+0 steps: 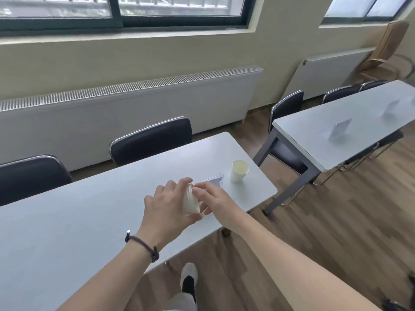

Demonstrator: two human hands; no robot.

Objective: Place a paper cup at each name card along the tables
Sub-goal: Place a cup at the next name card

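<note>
Your left hand [167, 203] gripped a stack of pale paper cups [190, 202] over the grey table [67, 232], rims tilted up and away, long axis leaning toward you; your right hand [213, 198] pinched its rim. Just beyond the grip stood a clear name card [212, 180], partly hidden by your fingers, and right of it an upright white paper cup [239, 171]. Dark chairs [151, 140] lined the far edge.

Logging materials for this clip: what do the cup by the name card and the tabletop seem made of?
Paper cup: matte off-white paper, judging by its thin rolled rim and dull wall. Tabletop: smooth pale grey, likely laminate, with a soft sheen from the windows; the core is not visible.
</note>
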